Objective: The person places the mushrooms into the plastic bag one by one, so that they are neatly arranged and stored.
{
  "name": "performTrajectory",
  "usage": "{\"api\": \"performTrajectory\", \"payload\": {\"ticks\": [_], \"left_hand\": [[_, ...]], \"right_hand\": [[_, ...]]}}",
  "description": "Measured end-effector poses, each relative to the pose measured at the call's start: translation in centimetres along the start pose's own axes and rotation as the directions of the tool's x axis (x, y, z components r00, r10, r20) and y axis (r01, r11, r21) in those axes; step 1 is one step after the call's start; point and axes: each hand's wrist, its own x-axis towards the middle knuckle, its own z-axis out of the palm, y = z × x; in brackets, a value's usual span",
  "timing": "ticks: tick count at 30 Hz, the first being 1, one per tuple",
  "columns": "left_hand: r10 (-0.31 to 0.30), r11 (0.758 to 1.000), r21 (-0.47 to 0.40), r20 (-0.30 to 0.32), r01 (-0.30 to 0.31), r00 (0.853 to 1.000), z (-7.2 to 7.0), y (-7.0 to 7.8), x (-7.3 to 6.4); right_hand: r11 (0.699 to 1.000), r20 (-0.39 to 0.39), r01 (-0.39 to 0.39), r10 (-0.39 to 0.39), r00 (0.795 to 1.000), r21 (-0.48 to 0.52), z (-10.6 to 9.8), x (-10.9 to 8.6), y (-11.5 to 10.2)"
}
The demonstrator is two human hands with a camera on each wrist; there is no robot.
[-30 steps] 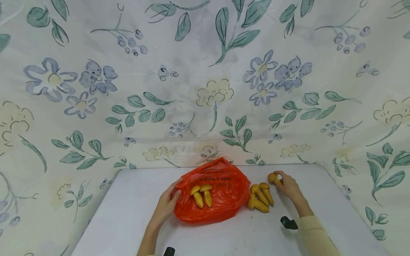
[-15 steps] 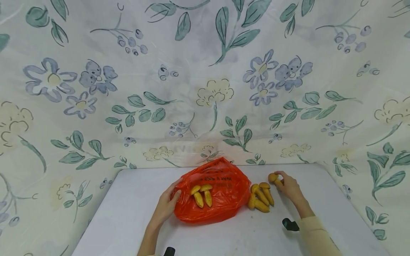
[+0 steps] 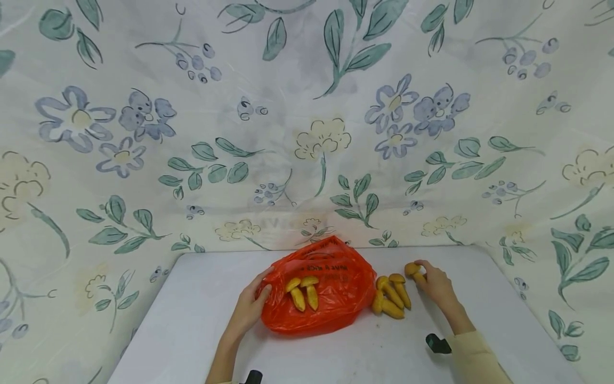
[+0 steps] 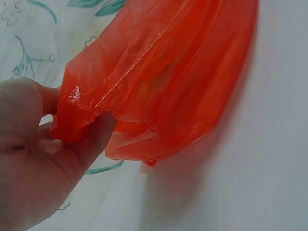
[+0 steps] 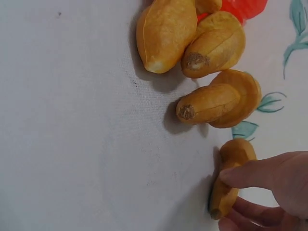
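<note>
My left hand [image 3: 250, 304] grips the left side of a red plastic bag [image 3: 331, 314], its thumb and fingers bunching the film in the left wrist view. Two yellow-brown mushrooms [image 3: 312, 296] show on the red film, caps toward the back. Over on the right, my right hand [image 3: 437, 282] pinches a single mushroom [image 5: 231, 163] by its stem between thumb and fingers, low at the table. Just left of that hand, a small group of mushrooms [image 3: 393, 309] lies against the bag's right side.
The white table [image 3: 192, 330] carries everything. A patterned floral cloth [image 3: 268, 133] hangs behind and along both sides. Dark wrist-camera mounts show near the right sleeve [image 3: 479, 357] and at the bottom edge.
My right hand has shifted slightly to the right with its mushroom. The left hand, the bag and the other mushrooms stay as they were.
</note>
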Motion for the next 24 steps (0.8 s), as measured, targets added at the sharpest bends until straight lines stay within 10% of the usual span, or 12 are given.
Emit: {"api": "performTrajectory", "payload": {"ticks": [24], "left_hand": [[0.007, 1.000, 0.015, -0.004, -0.006, 1.000, 0.16, -0.29, 0.08]], "right_hand": [[0.997, 0.039, -0.028, 0.026, 0.999, 0.065, -0.77, -0.96, 0.00]]}}
